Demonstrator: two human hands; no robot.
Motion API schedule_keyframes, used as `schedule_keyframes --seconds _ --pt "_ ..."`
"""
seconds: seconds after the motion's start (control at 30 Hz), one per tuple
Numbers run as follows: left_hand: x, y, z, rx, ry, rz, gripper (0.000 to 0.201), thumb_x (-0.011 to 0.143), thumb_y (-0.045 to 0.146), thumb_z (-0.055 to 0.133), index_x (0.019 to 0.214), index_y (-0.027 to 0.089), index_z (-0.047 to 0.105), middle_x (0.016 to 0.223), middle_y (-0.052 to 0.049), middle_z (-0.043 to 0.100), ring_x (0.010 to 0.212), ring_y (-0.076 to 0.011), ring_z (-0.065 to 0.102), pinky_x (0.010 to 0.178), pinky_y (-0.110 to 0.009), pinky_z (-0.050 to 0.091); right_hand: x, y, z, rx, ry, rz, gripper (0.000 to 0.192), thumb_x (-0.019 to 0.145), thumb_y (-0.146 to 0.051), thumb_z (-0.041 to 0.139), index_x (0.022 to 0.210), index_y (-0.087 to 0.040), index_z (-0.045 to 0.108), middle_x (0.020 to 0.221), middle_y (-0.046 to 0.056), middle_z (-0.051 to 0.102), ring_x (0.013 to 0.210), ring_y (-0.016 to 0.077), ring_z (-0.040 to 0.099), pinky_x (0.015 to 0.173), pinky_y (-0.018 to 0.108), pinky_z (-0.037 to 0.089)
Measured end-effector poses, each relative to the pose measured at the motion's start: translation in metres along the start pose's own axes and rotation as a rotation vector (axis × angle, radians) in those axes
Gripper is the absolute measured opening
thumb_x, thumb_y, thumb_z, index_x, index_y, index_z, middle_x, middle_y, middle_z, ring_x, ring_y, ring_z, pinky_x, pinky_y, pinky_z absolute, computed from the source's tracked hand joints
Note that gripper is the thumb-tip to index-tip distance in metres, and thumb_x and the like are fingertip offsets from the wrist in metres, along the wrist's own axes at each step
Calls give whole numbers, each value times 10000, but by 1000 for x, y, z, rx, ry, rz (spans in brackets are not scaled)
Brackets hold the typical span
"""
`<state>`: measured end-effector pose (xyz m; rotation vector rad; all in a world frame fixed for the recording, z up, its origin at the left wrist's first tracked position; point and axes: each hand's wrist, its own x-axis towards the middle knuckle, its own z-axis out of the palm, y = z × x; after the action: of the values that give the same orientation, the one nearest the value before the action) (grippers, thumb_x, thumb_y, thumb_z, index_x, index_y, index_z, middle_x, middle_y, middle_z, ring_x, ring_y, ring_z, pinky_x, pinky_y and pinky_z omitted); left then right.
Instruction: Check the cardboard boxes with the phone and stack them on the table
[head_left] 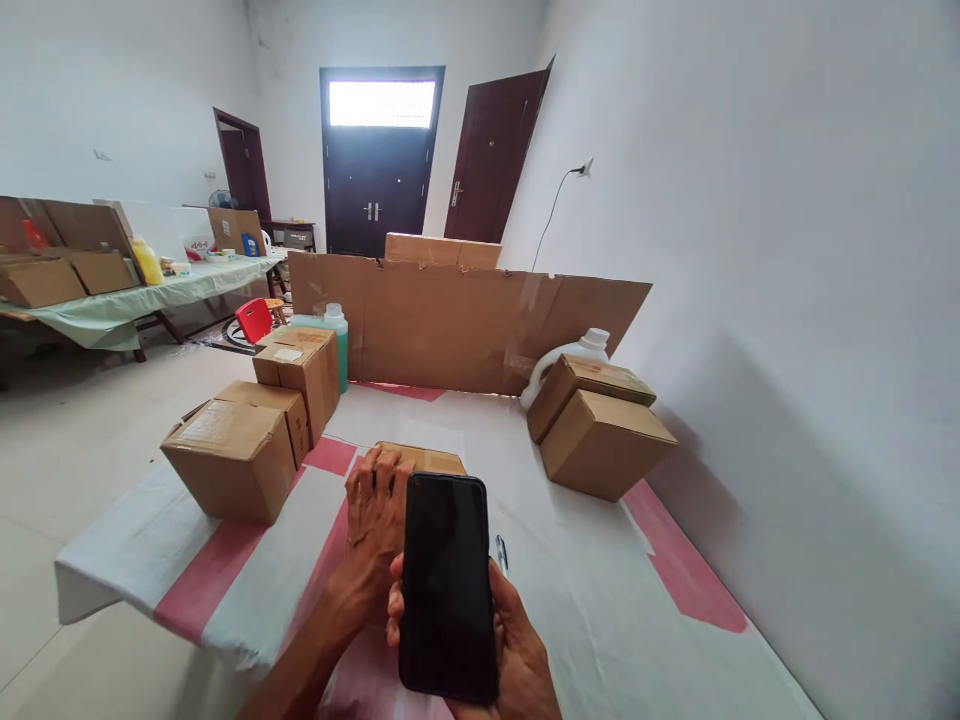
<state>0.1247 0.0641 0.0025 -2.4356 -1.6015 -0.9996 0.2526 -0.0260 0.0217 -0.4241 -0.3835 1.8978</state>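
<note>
My right hand [517,640] is wrapped round a black smartphone [448,590], held upright with its dark screen towards me. Just left of the phone, my left hand [379,515] reaches forward with its fingers bent and slightly apart. Its fingers rest at the left end of a flat brown cardboard piece [431,460] on the table; the phone hides part of that piece, so I cannot tell whether it is a box. A pen [502,553] lies right of the phone, partly behind it.
The table has a white and pink cloth [592,570]. Cardboard boxes stand on the left [240,460] and right [607,440], with a green-liquid bottle [341,345] and a white jug [570,350] behind them. A cardboard panel [442,325] closes the far edge; a wall is right.
</note>
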Motion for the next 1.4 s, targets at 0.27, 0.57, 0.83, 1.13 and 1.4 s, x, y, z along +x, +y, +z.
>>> schedule_keyframes --seconds 0.27,0.57,0.83,1.13,1.4 --pt "6 12 -12 -54 27 -27 722 858 115 497 1527 371 405 1473 -74 557 1464 -328 408 1213 -556 358 6 -1 -1 11 87 -20 545 855 -632 720 1195 -208 763 1134 120 789 950 305 743 840 497 603" --pt "12 0 8 -46 22 -59 742 721 400 800 1361 199 482 1476 -150 507 1460 -413 350 1153 -597 364 -4 -28 -23 -15 221 -167 412 920 -508 689 1120 -162 788 1099 135 796 952 291 756 870 470 602" --pt "17 0 12 -24 18 -62 737 698 211 742 1377 209 454 1487 -137 501 1462 -379 355 1162 -562 351 3 -21 -19 -54 165 -126 548 867 -616 717 1172 -165 772 1150 150 781 1015 333 748 848 498 610" --pt "25 -11 22 -36 2 -70 870 682 557 846 1379 212 455 1458 -148 514 1464 -411 347 1144 -618 364 5 -44 -48 -349 458 -310 661 793 -764 698 1027 -152 785 943 119 796 942 302 738 857 435 583" --pt "62 -27 51 -129 -203 -171 985 671 692 794 1441 177 459 1454 -187 504 1449 -416 336 1160 -632 306 -24 -91 -190 -1374 1091 -401 640 699 -896 587 646 -265 680 668 47 697 766 313 666 665 386 523"
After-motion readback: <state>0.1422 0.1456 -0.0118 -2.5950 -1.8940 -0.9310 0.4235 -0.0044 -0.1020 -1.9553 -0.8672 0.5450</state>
